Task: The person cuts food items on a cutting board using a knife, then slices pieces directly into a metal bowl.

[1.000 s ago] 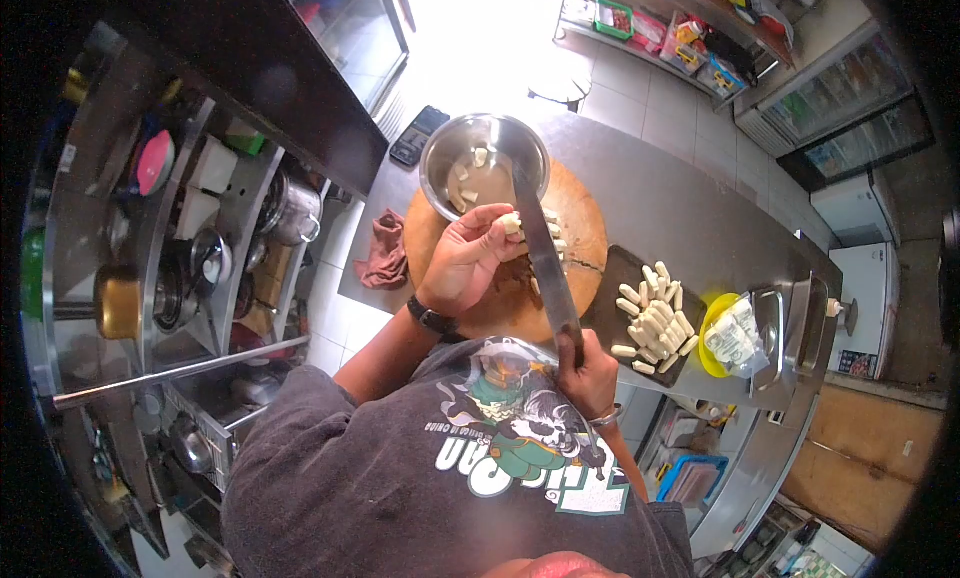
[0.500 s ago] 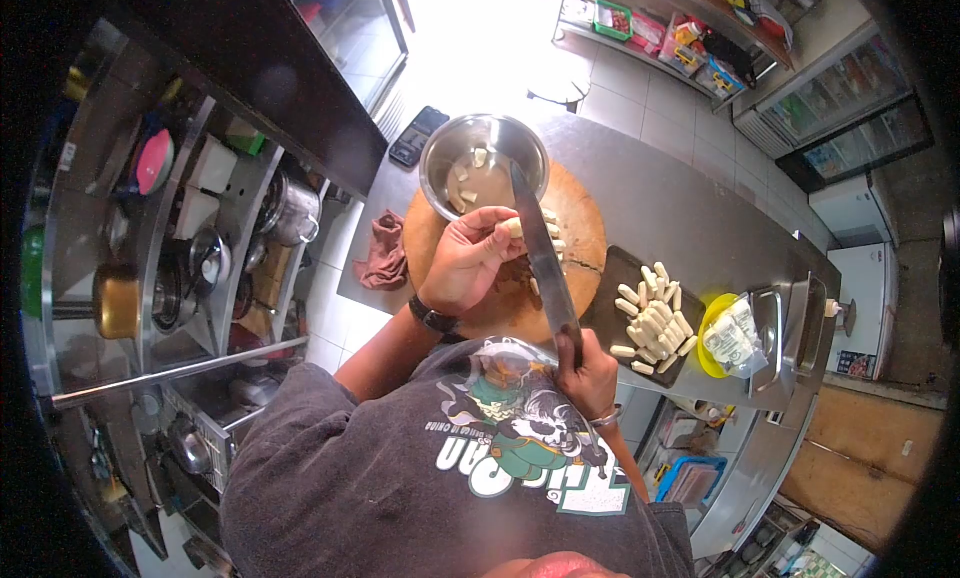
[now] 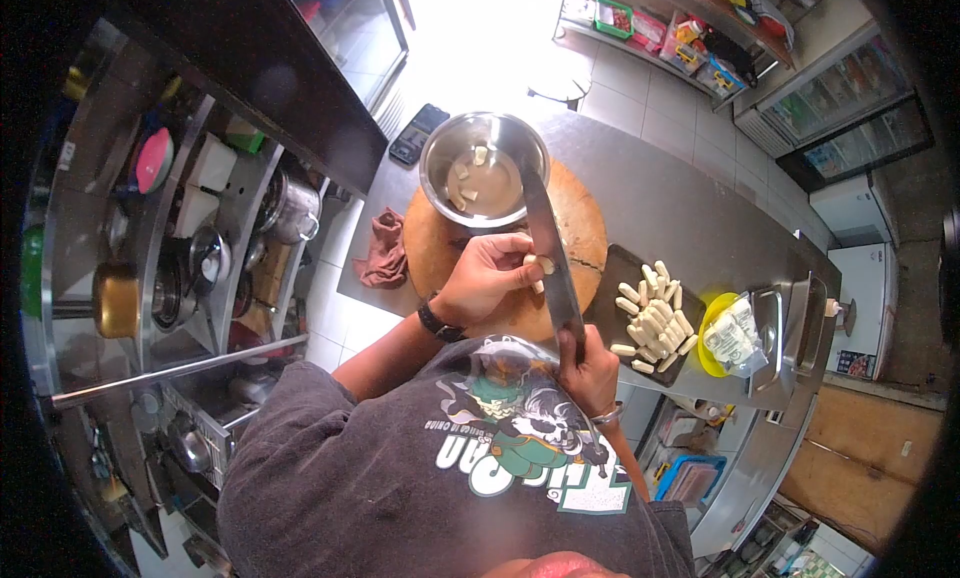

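A long grey metal counter [image 3: 670, 193], set with vessels

On it, nearest the person, I see a thick round wooden board [image 3: 582, 218]. At its far left, partly over it, stands a wide shiny steel bowl [image 3: 515, 141], holding cloudy liquid and a few cut pale chunks [image 3: 469, 194]. To the board's right, a dark rectangular tray [image 3: 622, 262] carries a heap of pale finger-shaped pieces [image 3: 657, 318]. Farther right, a round yellow dish [image 3: 706, 361] holds a clear plastic bag [image 3: 733, 335] with whitish contents I can't make out.

A long, dark-bladed knife [image 3: 553, 250] points away over the board, tip at the bowl; the right hand [image 3: 588, 370] grips its handle. The left hand [image 3: 485, 281] pinches a small pale piece [image 3: 544, 265] above the board, right by the blade; whether they touch, I can't tell.
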A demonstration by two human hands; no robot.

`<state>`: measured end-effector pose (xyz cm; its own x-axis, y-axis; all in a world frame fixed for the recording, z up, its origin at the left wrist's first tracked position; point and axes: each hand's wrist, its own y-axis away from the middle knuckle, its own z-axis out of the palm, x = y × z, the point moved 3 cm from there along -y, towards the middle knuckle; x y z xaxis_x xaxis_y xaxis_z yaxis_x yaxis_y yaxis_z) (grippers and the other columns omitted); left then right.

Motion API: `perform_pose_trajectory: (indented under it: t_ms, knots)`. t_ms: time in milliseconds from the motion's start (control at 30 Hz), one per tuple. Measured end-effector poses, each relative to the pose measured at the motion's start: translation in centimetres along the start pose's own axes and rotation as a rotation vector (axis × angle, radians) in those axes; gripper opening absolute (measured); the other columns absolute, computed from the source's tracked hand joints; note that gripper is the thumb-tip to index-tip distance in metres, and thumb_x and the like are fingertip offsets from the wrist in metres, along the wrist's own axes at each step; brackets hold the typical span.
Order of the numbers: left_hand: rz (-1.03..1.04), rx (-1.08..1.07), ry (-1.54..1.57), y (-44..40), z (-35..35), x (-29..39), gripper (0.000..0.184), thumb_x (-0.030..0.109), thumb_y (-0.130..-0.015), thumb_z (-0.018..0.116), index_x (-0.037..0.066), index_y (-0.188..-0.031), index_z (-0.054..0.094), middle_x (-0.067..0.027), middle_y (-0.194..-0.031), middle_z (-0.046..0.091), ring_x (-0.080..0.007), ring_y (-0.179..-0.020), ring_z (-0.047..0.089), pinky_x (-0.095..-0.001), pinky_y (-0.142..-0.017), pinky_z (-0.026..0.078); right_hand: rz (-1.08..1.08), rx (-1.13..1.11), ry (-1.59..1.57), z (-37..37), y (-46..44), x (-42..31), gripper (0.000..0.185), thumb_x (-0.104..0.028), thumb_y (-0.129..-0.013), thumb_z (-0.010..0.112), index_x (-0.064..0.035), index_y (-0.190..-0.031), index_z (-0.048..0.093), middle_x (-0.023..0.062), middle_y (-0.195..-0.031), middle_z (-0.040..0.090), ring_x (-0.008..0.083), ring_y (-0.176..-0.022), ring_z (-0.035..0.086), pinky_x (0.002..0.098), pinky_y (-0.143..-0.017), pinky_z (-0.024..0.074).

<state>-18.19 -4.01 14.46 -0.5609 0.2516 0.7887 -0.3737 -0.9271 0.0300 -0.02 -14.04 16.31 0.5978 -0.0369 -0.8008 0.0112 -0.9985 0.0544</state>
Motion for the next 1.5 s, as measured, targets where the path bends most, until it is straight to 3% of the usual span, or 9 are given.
perform_pose_trajectory:
  t_ms: [233, 500, 567, 933, 1000, 1100, 1167, 1267, 1500]
  knots:
    - [0.089, 0.152, -0.2, -1.4, -2.4, 2.0, 0.019, 0.008, -0.093, 0.069, -0.001, -0.11, 0.067, -0.0042, -0.099, 0.07, -0.0094, -0.084, 0.066, -0.0237, -0.074, 0.055, 0.002, 0.092, -0.023, 0.1, -0.2, 0.7, 0.024, -0.027, -0.098, 0.062, -0.0042, -0.093, 0.059, 0.0154, -0.063, 0.059, 0.0306, -0.056, 0.061, 0.0403, -0.052, 0.0454]
    - [0.613, 0.343, -1.372, -2.5, -5.1, 4.1, 0.023, 0.019, -0.081, 0.08, 0.005, -0.098, 0.073, -0.0086, -0.091, 0.069, -0.0213, -0.08, 0.063, -0.0325, -0.076, 0.051, 0.013, 0.191, -0.036, -0.1, 0.1, 1.5, 0.022, -0.025, -0.097, 0.063, -0.0036, -0.093, 0.061, 0.0098, -0.058, 0.054, 0.0165, -0.049, 0.051, 0.0342, -0.049, 0.0415]
    - [0.218, 0.1, -1.185, -1.6, -4.5, 1.0, 0.022, 0.021, -0.079, 0.079, 0.005, -0.091, 0.07, -0.0137, -0.098, 0.066, -0.0299, -0.085, 0.063, -0.037, -0.078, 0.051, 0.0, 0.216, -0.051, -0.2, 0.1, 1.2, 0.02, -0.023, -0.097, 0.063, -0.0036, -0.093, 0.061, 0.0101, -0.059, 0.054, 0.0168, -0.049, 0.051, 0.0341, -0.049, 0.0415]
    - [-0.066, 0.168, -1.56, -0.3, -9.0, -8.2, 0.054, 0.006, -0.08, 0.065, 0.0, -0.131, 0.048, -0.0234, -0.09, 0.064, -0.0389, -0.086, 0.064, -0.0475, -0.076, 0.052, 0.012, 0.169, -0.043, -0.3, 0.1, 1.0, 0.02, -0.024, -0.097, 0.063, -0.0041, -0.093, 0.06, 0.0139, -0.063, 0.059, 0.0266, -0.055, 0.06, 0.0373, -0.051, 0.0447]
    - [0.312, 0.12, -1.484, 0.2, -7.3, -5.7, 0.055, 0.005, -0.079, 0.067, -0.001, -0.131, 0.051, -0.0203, -0.093, 0.061, -0.0339, -0.092, 0.063, -0.0415, -0.081, 0.052, 0.032, 0.145, -0.027, -0.3, 0.2, 1.3, 0.021, -0.025, -0.097, 0.063, -0.0044, -0.093, 0.06, 0.0164, -0.065, 0.061, 0.0363, -0.059, 0.065, 0.0405, -0.052, 0.0466]
    - [0.207, 0.111, -1.061, 0.9, -4.1, -1.5, 0.045, 0.003, -0.083, 0.067, -0.003, -0.127, 0.057, -0.0128, -0.095, 0.059, -0.0237, -0.097, 0.062, -0.0336, -0.085, 0.051, 0.009, 0.162, -0.023, -0.1, 0.3, 1.3, 0.018, -0.022, -0.097, 0.062, -0.004, -0.094, 0.061, 0.0115, -0.061, 0.057, 0.0159, -0.051, 0.055, 0.0334, -0.05, 0.0441]
    - [0.143, 0.155, -0.674, 1.2, -3.5, -1.1, 0.03, 0.006, -0.093, 0.064, -0.003, -0.121, 0.061, -0.0069, -0.099, 0.063, -0.0163, -0.096, 0.062, -0.03, -0.086, 0.052, 0.019, 0.12, -0.04, -0.1, 0.0, 0.6, 0.021, -0.025, -0.097, 0.062, -0.0043, -0.093, 0.059, 0.0167, -0.063, 0.06, 0.0373, -0.059, 0.065, 0.0411, -0.052, 0.047]
    - [0.022, 0.14, 0.123, 1.0, -3.3, -0.8, 0.026, 0.013, -0.1, 0.058, 0.0, -0.122, 0.061, -0.0064, -0.109, 0.067, -0.0147, -0.095, 0.064, -0.0309, -0.087, 0.052, 0.003, 0.071, -0.025, 0.2, 0.0, 0.5, 0.022, -0.026, -0.097, 0.062, -0.0045, -0.094, 0.06, 0.0171, -0.063, 0.06, 0.0373, -0.059, 0.065, 0.0421, -0.052, 0.047]
    - [0.08, 0.137, 0.317, 0.4, -2.5, -0.6, 0.029, 0.021, -0.101, 0.058, 0.002, -0.122, 0.062, -0.0056, -0.109, 0.067, -0.0137, -0.09, 0.062, -0.0287, -0.082, 0.049, 0.004, 0.0, -0.009, 0.0, 0.3, 0.3, 0.022, -0.027, -0.098, 0.061, -0.0053, -0.096, 0.06, 0.0172, -0.069, 0.061, 0.0369, -0.064, 0.066, 0.0429, -0.055, 0.0478]
